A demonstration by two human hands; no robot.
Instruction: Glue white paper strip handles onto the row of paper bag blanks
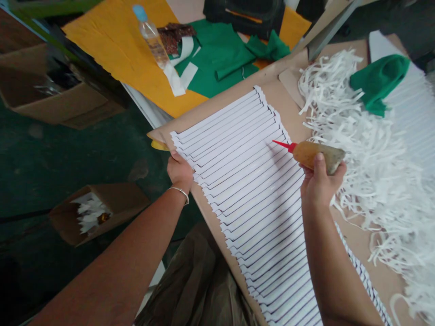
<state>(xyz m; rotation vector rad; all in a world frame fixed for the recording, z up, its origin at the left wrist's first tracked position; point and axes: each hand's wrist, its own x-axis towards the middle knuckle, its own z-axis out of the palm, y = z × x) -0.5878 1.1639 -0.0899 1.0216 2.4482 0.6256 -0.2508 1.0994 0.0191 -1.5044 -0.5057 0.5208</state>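
Overlapping white paper strips (238, 149), each with a dark edge line, lie in a long row on the brown-covered table. My right hand (321, 183) is wrapped round a glue bottle (314, 155) with a yellowish body and a red pointed nozzle. It is held above the strips, its tip pointing left over them; I cannot tell whether the tip touches. My left hand (180, 170) is at the left ends of the strips by the table edge, with its fingers bent and partly hidden. Whether it pinches a strip or the edge does not show.
White shredded strips (367, 167) are heaped on the right, with a green cloth (380, 81) on top. Beyond the strips lie green fabric (220, 54), a yellow sheet (102, 40) and a plastic bottle (152, 38). Cardboard boxes (118, 203) stand on the floor at left.
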